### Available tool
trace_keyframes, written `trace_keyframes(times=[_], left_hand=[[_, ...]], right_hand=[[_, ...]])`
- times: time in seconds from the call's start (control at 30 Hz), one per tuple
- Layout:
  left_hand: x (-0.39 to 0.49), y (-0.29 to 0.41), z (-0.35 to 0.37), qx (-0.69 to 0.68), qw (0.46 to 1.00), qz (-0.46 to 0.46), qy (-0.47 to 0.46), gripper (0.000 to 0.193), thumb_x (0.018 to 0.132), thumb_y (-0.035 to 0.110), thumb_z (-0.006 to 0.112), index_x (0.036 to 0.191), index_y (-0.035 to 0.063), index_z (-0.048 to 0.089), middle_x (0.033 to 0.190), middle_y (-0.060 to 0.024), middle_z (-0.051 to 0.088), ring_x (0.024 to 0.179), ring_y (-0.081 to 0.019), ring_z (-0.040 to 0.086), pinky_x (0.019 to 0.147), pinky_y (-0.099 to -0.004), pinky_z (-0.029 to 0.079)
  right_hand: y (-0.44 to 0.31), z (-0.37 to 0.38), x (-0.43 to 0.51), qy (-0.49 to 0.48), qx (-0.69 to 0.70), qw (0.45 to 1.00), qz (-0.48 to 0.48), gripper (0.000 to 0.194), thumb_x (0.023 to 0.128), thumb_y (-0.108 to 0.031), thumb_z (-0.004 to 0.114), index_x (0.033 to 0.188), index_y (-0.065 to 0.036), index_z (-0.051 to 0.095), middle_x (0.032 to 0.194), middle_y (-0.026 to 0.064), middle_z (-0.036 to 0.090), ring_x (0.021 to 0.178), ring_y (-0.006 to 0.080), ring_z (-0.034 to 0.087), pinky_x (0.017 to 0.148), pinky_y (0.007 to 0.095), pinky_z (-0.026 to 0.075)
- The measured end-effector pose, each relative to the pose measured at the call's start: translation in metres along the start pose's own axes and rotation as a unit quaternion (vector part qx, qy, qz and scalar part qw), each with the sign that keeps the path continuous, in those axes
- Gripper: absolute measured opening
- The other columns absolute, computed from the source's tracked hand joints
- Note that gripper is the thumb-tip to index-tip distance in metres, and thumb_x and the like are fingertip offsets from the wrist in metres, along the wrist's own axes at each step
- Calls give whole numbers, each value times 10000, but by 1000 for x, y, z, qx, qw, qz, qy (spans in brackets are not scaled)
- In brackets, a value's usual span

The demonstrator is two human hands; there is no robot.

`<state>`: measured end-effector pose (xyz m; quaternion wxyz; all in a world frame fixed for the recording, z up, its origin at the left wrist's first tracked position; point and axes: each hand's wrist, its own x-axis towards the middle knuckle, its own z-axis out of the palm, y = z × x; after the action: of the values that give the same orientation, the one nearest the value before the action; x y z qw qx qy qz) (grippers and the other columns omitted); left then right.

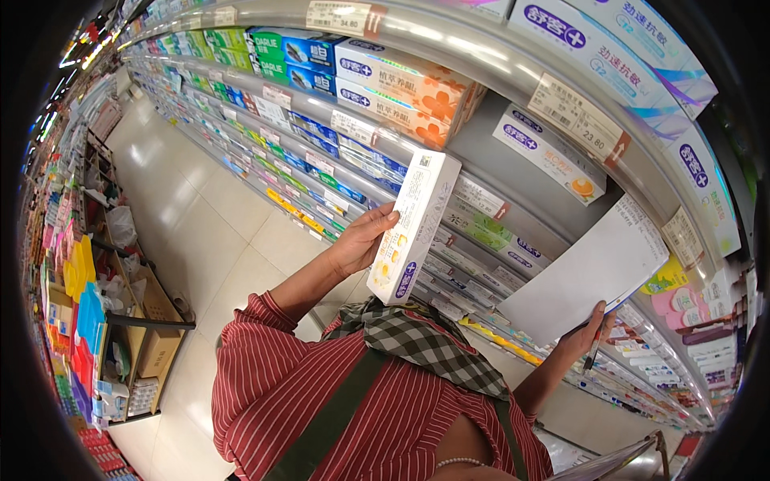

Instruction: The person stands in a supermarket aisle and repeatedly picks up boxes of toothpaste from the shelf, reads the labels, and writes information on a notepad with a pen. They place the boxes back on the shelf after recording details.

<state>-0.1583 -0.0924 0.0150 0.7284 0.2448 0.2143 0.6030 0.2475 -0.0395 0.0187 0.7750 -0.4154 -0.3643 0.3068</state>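
Note:
My left hand (pixel 366 235) grips a long white toothpaste carton (pixel 415 223) along one edge. The carton is tilted, with small print on one face and a purple brand mark near its lower end. In my right hand (pixel 580 338) are sheets of white paper (pixel 583 273), held by their lower edge. A pen (pixel 592 352) is also in that hand, pointing downward under the fingers. Both hands are in front of a store shelf (pixel 475 141). Beyond the carton, a single Saky carton (pixel 550 153) with an orange-fruit picture lies on that shelf.
Stacked cartons with orange flowers (pixel 415 90) and Darlie boxes (pixel 295 57) line the shelf to the left. Clear price rails (pixel 445 48) run along the shelf edges. A tiled floor aisle (pixel 210 204) separates them from a dark-framed rack (pixel 144 324) of goods and cardboard.

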Motion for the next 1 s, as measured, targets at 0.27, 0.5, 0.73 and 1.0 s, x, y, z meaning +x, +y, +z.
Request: trace_keyframes(times=[0.27,0.5,0.73,1.0], left_hand=[[-10,1,-18,16,999,-15,37,508,974,342,487,1319,-29,456,1157,-199,625,977,-211,665,840,-302,545],[-19,4,-19,-43,998,-46,22,514,982,352,455,1339,-16,433,1133,-235,620,872,-225,687,717,-311,577],[-28,9,-13,-9,998,-53,23,496,993,367,410,1320,-4,448,1073,-235,624,695,-241,667,593,-335,567],[-24,-3,-59,-159,978,-80,-113,654,949,357,498,1441,-3,262,970,-304,564,722,-334,692,504,-330,578]], right_hand=[[-2,21,-7,40,-9,999,9,351,890,-156,635,1177,9,519,1099,128,591,968,181,560,840,311,467],[19,4,6,8,-28,999,32,414,896,-251,643,1202,-35,464,1189,105,540,1035,171,508,881,314,428],[10,18,-2,-6,-14,999,34,459,877,-224,661,1219,19,473,1144,138,569,1007,204,540,870,334,448],[4,23,-13,-23,-29,999,3,437,883,-227,643,1201,44,516,1092,133,593,966,192,553,837,318,457]])
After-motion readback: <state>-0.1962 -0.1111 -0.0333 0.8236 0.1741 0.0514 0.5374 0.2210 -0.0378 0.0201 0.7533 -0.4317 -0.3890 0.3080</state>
